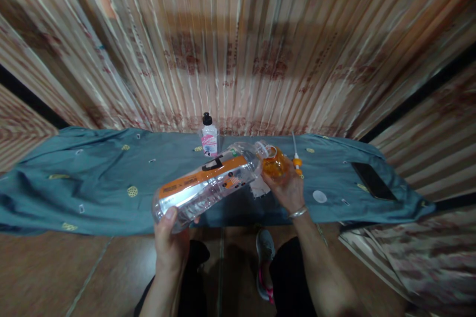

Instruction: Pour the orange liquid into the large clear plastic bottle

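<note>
My left hand (170,235) grips the base of a large clear plastic bottle (208,183) with an orange label. The bottle is tilted, its neck pointing to the right and up. Its mouth meets the opening of a small orange transparent bottle (273,163), around which my right hand (285,185) is closed. Whether liquid runs between the two I cannot tell. Just right of that hand lies a white pump tube with an orange collar (296,162). Partly hidden under the big bottle's neck is a whitish piece (259,188), perhaps paper.
A small bottle with a black cap and pink label (209,138) stands at the back of the teal cloth-covered table (104,173). To the right lie a white disc (320,196) and a dark phone (373,181). A striped curtain (230,49) hangs behind.
</note>
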Demonstrator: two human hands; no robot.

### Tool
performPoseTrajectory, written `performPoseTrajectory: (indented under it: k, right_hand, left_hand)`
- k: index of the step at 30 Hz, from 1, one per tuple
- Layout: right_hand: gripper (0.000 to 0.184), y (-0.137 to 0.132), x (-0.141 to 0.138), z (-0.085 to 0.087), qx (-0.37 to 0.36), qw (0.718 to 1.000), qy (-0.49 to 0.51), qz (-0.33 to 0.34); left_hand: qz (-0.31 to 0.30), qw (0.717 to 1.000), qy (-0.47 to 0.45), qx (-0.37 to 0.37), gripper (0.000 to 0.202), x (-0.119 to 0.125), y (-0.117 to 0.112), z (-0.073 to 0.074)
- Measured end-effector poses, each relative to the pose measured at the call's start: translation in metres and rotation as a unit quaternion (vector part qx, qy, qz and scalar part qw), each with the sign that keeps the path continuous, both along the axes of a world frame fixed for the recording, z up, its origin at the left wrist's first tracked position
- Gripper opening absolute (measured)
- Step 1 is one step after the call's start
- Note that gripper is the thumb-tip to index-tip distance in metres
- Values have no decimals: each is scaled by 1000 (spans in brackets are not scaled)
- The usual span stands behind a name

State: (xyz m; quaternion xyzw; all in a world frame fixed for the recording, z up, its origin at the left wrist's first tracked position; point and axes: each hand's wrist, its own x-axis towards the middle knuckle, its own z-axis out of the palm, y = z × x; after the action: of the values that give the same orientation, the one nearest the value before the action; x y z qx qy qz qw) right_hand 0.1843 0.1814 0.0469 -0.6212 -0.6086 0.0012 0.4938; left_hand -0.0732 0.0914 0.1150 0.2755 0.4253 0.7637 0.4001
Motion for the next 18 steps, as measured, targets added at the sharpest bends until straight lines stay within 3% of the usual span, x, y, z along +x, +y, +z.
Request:
performPoseTrajectory:
  k: [8, 18]
  right_hand:
    - [84, -1, 2, 5, -6, 1000, -15, -8]
    - [87, 0, -1, 4, -4, 999, -30, -14]
  left_hand:
    - [11, 1000, 13, -5, 73, 0, 0, 1]
    - [19, 1000, 10, -7, 63, -2, 0, 1]
